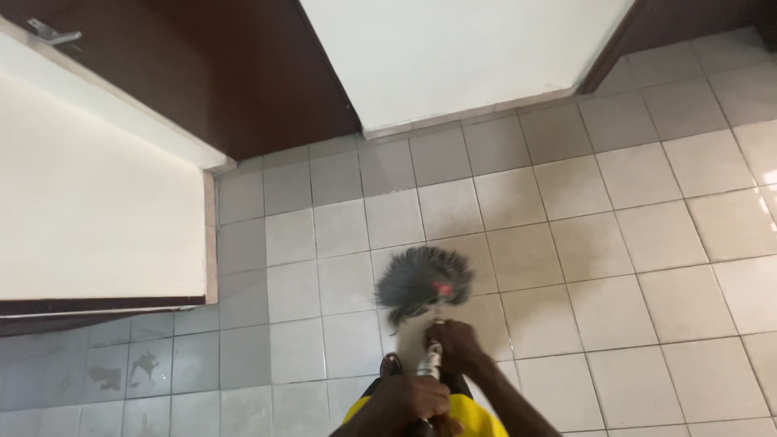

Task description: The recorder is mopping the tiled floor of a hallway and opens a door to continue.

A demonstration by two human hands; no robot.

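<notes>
Grey string mop head (pixel 422 279) lay on pale floor tiles (pixel 639 243); right hand (pixel 457 344) and left hand (pixel 413 400) both had fingers clenched round the mop handle (pixel 433 356).

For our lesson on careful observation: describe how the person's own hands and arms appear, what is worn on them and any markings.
Both hands, the left hand and the right hand, are bare: no gloves, rings or watch can be seen. The right forearm is uncovered, with no sleeve reaching it. A bright yellow garment shows below the hands. No markings are visible.
</notes>
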